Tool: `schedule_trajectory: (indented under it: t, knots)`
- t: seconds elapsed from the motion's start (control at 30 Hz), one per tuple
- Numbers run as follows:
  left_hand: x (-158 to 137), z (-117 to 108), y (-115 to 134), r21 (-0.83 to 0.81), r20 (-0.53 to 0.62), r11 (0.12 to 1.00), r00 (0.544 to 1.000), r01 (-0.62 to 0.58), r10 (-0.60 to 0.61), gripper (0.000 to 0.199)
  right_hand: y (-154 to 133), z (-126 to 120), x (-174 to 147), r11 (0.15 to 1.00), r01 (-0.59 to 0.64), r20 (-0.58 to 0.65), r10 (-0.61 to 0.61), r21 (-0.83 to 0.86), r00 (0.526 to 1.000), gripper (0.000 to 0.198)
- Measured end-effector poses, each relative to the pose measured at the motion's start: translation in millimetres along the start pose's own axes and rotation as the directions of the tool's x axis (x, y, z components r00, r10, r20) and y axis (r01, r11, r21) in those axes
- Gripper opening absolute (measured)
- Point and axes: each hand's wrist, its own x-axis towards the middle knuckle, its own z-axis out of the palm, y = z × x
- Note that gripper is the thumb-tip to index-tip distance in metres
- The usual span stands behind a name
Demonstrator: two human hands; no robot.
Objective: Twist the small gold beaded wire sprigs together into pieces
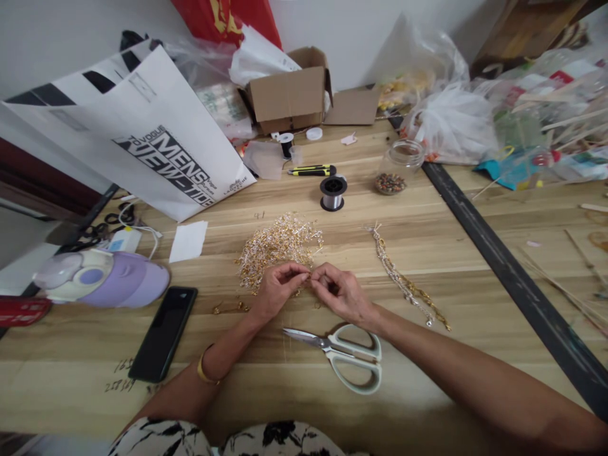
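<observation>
In the middle of the table lies a loose pile of small gold and silver jewellery pieces [275, 244]. At its near right edge my left hand [278, 288] and my right hand [339, 291] meet, fingertips almost touching. Both hands are closed in a pinch; whatever sits between the fingertips is too small to name. Just below them rest scissors [332, 354] with pale handles, their blades pointing left. Right of my right hand lie gold and silver chains [403, 278] side by side. A few gold bits [230, 307] are left of my left wrist.
Behind the pile stand a wire spool [333, 193], a yellow-black utility knife [312, 170] and a glass jar [396, 168] of beads. At left are a phone [164, 332], a purple bottle [114, 278] and a white paper bag [156, 133]. A cardboard box [287, 95] stands behind.
</observation>
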Motion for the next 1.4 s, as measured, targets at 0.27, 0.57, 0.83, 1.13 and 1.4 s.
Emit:
schedule_trajectory:
  t: [0.27, 0.57, 0.83, 1.13, 1.4]
  knots:
    - [-0.8, 1.0, 4.7, 0.021, -0.007, 1.000, 1.000, 0.001, -0.001, 0.013, -0.3, -0.1, -0.4, 1.000, -0.011, 0.008, 0.011, -0.005, 1.000, 0.008]
    - [-1.6, 1.0, 2.0, 0.065, -0.003, 0.996, 0.998, -0.066, 0.066, 0.014, -0.9, -0.2, 0.2, 1.000, -0.019, 0.005, 0.019, 0.001, 1.000, 0.009]
    - [-1.7, 0.8, 1.1, 0.112, 0.000, 0.989, 0.995, -0.097, 0.097, 0.011, -3.1, -1.1, 1.1, 1.000, -0.018, 0.002, 0.018, -0.009, 1.000, 0.009]
    - [-2.5, 1.0, 2.7, 0.082, 0.013, 0.993, 0.996, -0.087, 0.086, 0.013, -2.0, -1.2, 1.6, 0.999, -0.024, -0.015, 0.023, -0.041, 1.000, 0.009]
    - [-2.1, 0.6, 5.3, 0.116, 0.012, 0.988, 0.994, -0.105, 0.105, 0.016, -2.8, -1.3, 2.5, 0.999, -0.034, -0.021, 0.034, -0.039, 0.999, 0.009]
